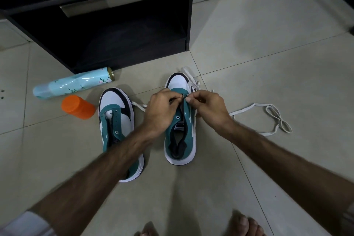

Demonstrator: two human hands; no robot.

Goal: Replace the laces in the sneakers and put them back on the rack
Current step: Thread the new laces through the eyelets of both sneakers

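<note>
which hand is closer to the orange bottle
Left. The left hand is over the right-side sneaker, just past the other sneaker from the orange bottle; the right hand is farther right.

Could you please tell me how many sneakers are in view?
2: left sneaker beside the orange jar, right sneaker under both hands. None seem hidden.

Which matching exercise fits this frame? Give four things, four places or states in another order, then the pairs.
1. spray can
2. orange bottle
3. right sneaker
4. loose lace

A. under both hands
B. trailing on tiles at right
C. lying by the black rack
D. lying beside the left sneaker

Pairs: 1-C, 2-D, 3-A, 4-B

Left hand and right hand pinch at an eyelet.
</note>
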